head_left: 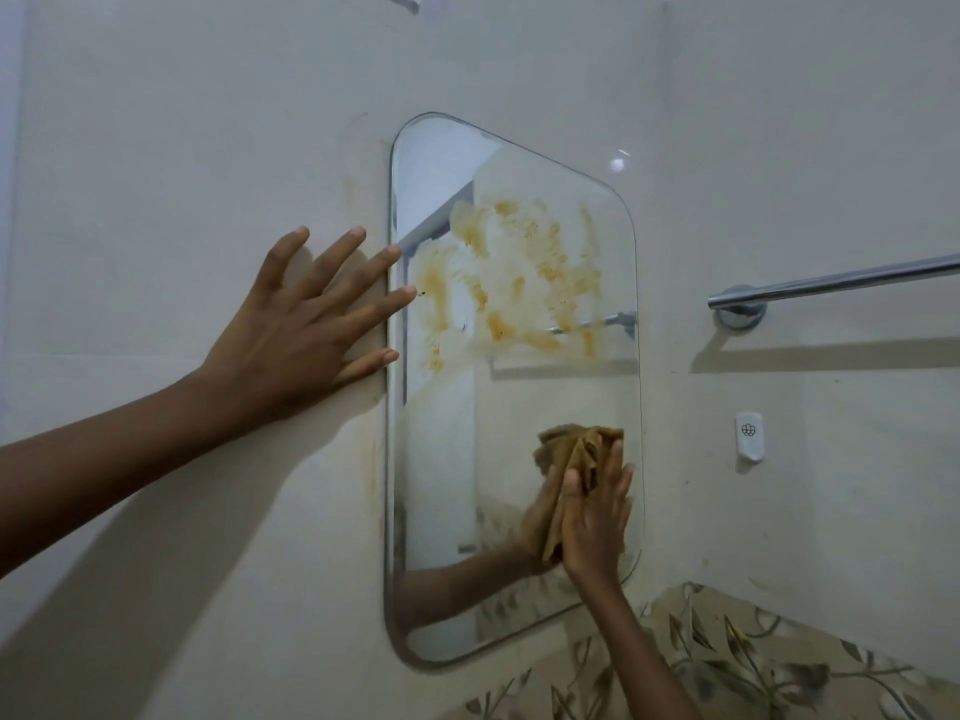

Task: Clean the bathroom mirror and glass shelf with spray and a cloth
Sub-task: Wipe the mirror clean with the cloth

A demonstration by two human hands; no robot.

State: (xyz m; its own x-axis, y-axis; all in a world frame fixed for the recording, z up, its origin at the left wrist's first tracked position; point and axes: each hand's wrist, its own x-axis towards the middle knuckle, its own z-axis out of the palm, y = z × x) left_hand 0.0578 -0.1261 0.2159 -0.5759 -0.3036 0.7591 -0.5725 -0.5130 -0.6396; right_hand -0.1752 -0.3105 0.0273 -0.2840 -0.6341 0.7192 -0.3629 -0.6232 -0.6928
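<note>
Brown cloth (579, 459) pressed flat under my right hand (597, 517), low on the mirror (441, 459); left hand (306, 324) spread, seemingly braced at its left edge.

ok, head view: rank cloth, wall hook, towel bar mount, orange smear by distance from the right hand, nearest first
1. Cloth: under the right hand, pressed to the mirror.
2. Wall hook: to the right, slightly higher.
3. Orange smear: above, on the upper mirror.
4. Towel bar mount: up and right, farthest.

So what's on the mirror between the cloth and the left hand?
Head view: above the cloth, clear glass, then orange-brown smears on the mirror, reaching the left hand fingertips.
</note>
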